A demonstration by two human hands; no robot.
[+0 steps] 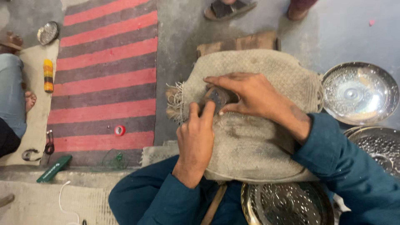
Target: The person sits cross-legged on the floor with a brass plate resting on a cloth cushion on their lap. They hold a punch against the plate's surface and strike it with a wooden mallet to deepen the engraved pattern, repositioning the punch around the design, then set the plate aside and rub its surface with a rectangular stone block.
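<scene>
My left hand point(195, 139) and my right hand point(250, 95) meet over a small dark metal piece point(216, 98) that rests on a grey woven cloth point(258, 141) draped over a rounded support. The right hand's fingers wrap over the piece from the far side. My left thumb and forefinger pinch at its near edge. Most of the piece is hidden by the fingers. Both arms wear dark teal sleeves.
Embossed shiny metal plates lie at right point(360, 92), lower right point(381, 146) and bottom point(287, 204). A red and grey striped rug point(104, 75) covers the floor at left, with a red tape roll point(119, 130) on it. Other people's feet show at top point(227, 9) and left point(29, 100).
</scene>
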